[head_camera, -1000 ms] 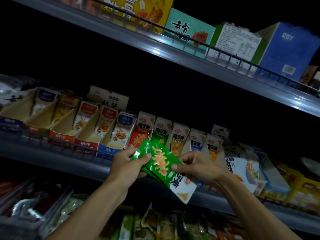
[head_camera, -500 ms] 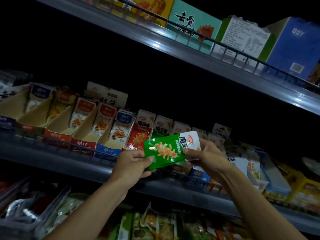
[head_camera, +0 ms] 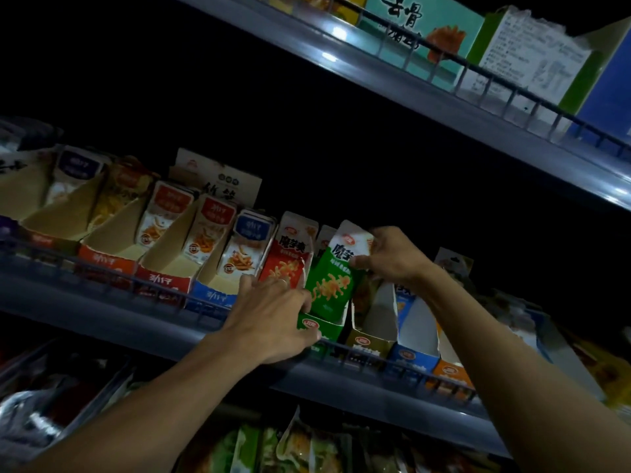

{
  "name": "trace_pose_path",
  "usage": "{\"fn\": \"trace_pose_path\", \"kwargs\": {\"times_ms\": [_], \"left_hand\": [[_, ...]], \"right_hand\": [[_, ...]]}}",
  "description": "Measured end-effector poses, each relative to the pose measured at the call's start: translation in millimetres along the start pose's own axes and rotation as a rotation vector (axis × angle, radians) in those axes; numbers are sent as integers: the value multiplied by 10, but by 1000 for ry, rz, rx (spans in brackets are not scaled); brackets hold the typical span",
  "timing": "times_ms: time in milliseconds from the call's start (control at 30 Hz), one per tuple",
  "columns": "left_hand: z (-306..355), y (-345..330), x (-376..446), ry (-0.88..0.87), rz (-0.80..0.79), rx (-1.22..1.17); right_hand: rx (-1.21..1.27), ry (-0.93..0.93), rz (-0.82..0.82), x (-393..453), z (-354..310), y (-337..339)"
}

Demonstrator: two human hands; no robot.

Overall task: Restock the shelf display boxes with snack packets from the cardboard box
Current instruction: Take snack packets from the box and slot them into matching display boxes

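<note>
A green snack packet (head_camera: 333, 281) with a white top stands upright in the green display box (head_camera: 324, 327) on the middle shelf. My right hand (head_camera: 389, 257) pinches the packet's upper right edge. My left hand (head_camera: 273, 315) grips the front left corner of the green box, fingers curled round its edge. A red packet (head_camera: 288, 257) stands in the box just to the left. The cardboard supply box is out of view.
A row of slanted display boxes (head_camera: 164, 264) runs along the wire-fronted middle shelf (head_camera: 375, 377). Olive, blue and orange boxes (head_camera: 413, 356) sit to the right. Large cartons (head_camera: 426, 32) stand on the upper shelf. Bagged goods (head_camera: 290, 445) lie on the shelf below.
The green packet was turned from sideways in front of the shelf to upright and moved into the green box. My left hand dropped from the packet to the box's front.
</note>
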State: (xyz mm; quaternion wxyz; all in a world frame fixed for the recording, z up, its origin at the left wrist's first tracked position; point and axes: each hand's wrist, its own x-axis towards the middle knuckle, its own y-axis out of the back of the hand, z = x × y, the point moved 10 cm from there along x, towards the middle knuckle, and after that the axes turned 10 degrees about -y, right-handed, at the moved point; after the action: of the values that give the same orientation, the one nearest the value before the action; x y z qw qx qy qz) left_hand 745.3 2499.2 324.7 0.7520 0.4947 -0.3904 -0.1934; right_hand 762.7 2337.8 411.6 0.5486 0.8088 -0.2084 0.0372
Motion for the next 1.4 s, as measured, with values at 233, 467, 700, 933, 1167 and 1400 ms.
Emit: {"fn": "trace_pose_path", "kwargs": {"times_ms": [233, 467, 700, 933, 1167, 1400], "left_hand": [[-56, -31, -1, -25, 25, -157], [-99, -71, 29, -34, 55, -236], [-117, -77, 32, -47, 76, -241], [-117, -25, 86, -58, 68, -251], [-113, 305, -1, -82, 132, -255], [-299, 600, -702, -23, 55, -209]], "right_hand": [[-272, -55, 13, 173, 49, -278], [-348, -45, 74, 330, 22, -157], [-453, -70, 134, 405, 43, -176], [-543, -44, 156, 404, -37, -183], [-416, 51, 217, 156, -387, -149], [-280, 233, 144, -495, -1184, -403]]}}
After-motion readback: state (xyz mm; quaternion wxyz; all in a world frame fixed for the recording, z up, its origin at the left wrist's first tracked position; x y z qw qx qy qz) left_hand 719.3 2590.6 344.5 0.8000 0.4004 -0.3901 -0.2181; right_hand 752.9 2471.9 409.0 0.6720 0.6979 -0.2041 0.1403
